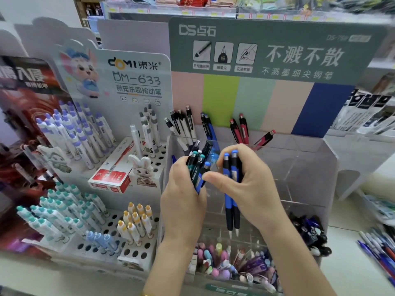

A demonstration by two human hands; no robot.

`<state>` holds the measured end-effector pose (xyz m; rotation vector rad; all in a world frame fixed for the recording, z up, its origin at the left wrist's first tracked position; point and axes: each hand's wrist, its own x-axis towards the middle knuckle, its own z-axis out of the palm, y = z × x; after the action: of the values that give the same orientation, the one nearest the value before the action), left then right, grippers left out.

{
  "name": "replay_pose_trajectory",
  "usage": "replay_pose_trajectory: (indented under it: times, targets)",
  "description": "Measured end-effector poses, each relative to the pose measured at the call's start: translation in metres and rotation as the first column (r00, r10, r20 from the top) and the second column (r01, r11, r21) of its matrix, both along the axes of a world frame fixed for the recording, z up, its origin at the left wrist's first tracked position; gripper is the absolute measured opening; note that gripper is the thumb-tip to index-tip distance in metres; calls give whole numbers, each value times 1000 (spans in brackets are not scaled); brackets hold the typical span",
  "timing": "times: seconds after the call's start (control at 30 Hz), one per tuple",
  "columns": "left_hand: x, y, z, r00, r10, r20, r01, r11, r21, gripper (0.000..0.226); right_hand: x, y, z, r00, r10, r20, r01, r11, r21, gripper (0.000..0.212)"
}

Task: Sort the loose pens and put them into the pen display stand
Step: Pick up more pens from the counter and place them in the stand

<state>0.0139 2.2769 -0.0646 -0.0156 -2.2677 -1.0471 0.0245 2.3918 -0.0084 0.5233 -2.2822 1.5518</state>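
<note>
My left hand [183, 189] grips a mixed bundle of pens [197, 162] with teal, black and blue tops. My right hand [243, 178] holds two blue pens [232, 201] upright, tips down; its thumb reaches toward a blue pen in the left bundle. Both hands hover over the clear acrylic pen display stand [303, 167]. In the stand's back row are black-and-white pens [181, 122], blue pens [208, 127] and red pens [240, 129]. The front compartments hold several pastel pens [215, 259] and dark pens [310, 233].
A white perforated pen rack [111, 223] at left holds purple, teal and yellow-capped pens, plus a red pen box [113, 176]. A green header board [277, 50] rises behind the stand. More loose pens [378, 248] lie on the counter at right.
</note>
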Motion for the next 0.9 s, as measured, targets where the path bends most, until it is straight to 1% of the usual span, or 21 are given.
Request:
replay_pose_trajectory:
  times: [0.07, 0.13, 0.27, 0.3, 0.37, 0.43, 0.5, 0.57, 0.63, 0.7, 0.83, 0.9]
  targets:
    - [-1, -1, 3, 999, 19, 39, -21, 998, 62, 44, 1, -7, -4, 997, -63, -38, 65, 997, 46, 30]
    - [0, -1, 5, 999, 26, 39, -29, 996, 82, 43, 0, -13, -7, 991, -119, -56, 124, 989, 83, 31]
    - [3, -2, 9, 999, 43, 9, -44, 996, 78, 42, 1, -21, -5, 992, -124, -31, 126, 988, 90, 37]
    - [3, -2, 10, 999, 41, -3, -41, 996, 75, 41, 1, -22, -3, 990, -134, -32, 137, 986, 99, 36]
    - [5, 0, 14, 1000, 25, -6, -24, 995, 99, 37, 1, -24, -2, 987, -156, -27, 158, 983, 97, 28]
    - [6, 1, 16, 999, -18, 32, 13, 985, 171, 34, 0, -24, 0, 988, -155, -3, 155, 985, 83, 18]
    - [7, 2, 17, 989, -108, 102, 76, 957, 280, 36, -3, -20, 2, 989, -146, 12, 144, 985, 92, 19]
    - [8, 1, 20, 962, -236, 139, 160, 897, 413, 41, -8, -14, 6, 993, -110, 40, 107, 991, 79, 22]
    - [8, 0, 22, 921, -365, 133, 237, 800, 551, 42, -12, -7, 10, 994, -35, 105, 34, 999, 10, 22]
    - [9, -1, 24, 875, -471, 114, 294, 703, 648, 40, -14, -2, 13, 987, 39, 154, -32, 998, -47, 21]
    - [7, -2, 19, 754, -655, 40, 400, 507, 764, 38, -15, 4, 17, 952, 155, 266, -118, 982, -148, 14]
    - [7, -2, 19, 712, -702, 13, 435, 456, 776, 27, -15, 6, 18, 931, 184, 314, -137, 977, -166, 14]
